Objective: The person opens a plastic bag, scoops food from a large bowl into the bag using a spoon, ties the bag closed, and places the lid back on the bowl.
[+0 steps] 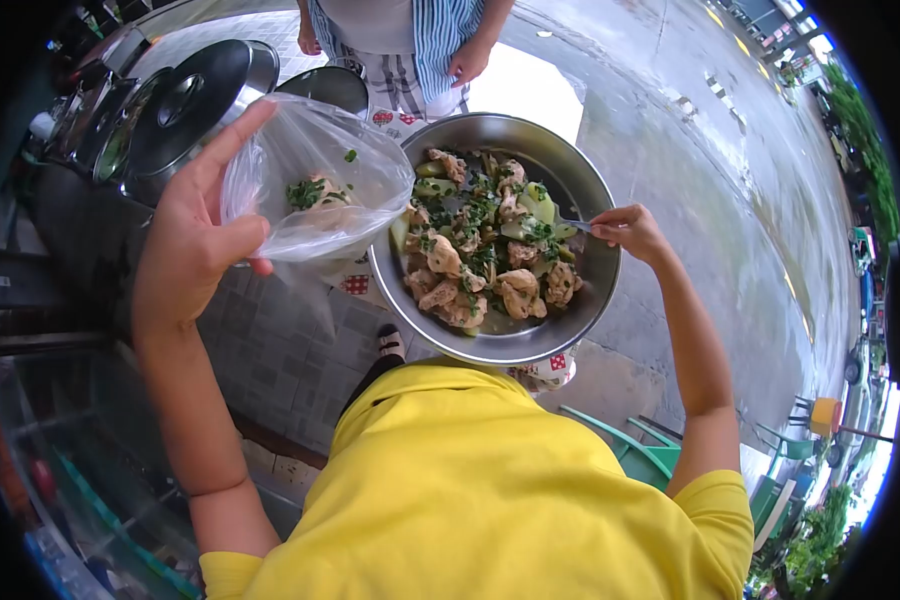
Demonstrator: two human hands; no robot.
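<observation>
My left hand [220, 215] holds a clear plastic bag [310, 225] open by its rim, left of a large steel bowl. A piece of meat with chopped green leaves [322, 192] lies in the bag. The round steel bowl [598, 292] holds several chunks of cooked meat [520, 293], pale green vegetable pieces [536, 203] and chopped greens. At the bowl's right side my right hand [630, 230] pinches the handle of a metal spoon [576, 225], its head down among the food. The bag's mouth is close to the bowl's left rim.
Across the bowl stands another person [435, 40] in a striped shirt, both hands hanging low. Large lidded pots [182, 100] stand at the upper left, near a dark pan [325, 92]. A red-and-white patterned cloth [355, 284] shows under the bowl. Green chairs [635, 450] are at the lower right.
</observation>
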